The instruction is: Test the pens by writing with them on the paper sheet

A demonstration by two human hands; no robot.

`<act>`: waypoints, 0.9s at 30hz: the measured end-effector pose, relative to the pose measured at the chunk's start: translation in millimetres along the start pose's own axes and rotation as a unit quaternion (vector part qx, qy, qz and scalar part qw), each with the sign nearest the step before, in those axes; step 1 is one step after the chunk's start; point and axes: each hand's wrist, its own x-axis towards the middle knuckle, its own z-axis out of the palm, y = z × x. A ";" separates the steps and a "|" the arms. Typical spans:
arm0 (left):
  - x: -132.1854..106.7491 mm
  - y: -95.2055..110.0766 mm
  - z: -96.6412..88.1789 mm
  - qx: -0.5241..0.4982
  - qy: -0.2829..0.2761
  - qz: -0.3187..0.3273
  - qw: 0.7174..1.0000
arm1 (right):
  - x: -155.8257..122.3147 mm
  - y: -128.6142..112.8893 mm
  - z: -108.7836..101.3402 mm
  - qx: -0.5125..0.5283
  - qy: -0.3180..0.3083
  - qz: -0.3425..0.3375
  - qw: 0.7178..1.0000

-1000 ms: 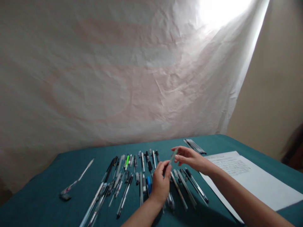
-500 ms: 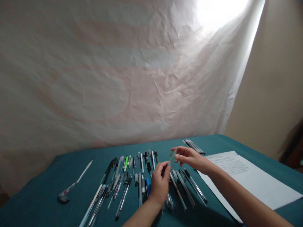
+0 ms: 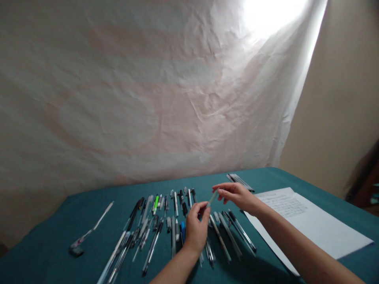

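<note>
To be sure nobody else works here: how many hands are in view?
2. The left hand is above the row of pens, the right hand beside it, nearer the paper; both pinch one pale pen. No others show.

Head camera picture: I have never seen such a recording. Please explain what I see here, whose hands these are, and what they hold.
There is no machine here. A person wears one camera on the head, so you look forward and down at that person's own two bare hands. The left hand and the right hand together hold one pale translucent plastic pen, one hand at each end, above the table. The table is covered with a teal cloth. Many pens and markers lie on it side by side. A white printed paper sheet lies at the right. Behind the table hangs a crumpled white fabric backdrop.
</note>
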 end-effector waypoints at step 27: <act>3.0 -8.8 -1.1 -0.013 -0.013 -0.021 1.000 | 1.3 6.3 1.4 -0.004 0.004 0.002 1.000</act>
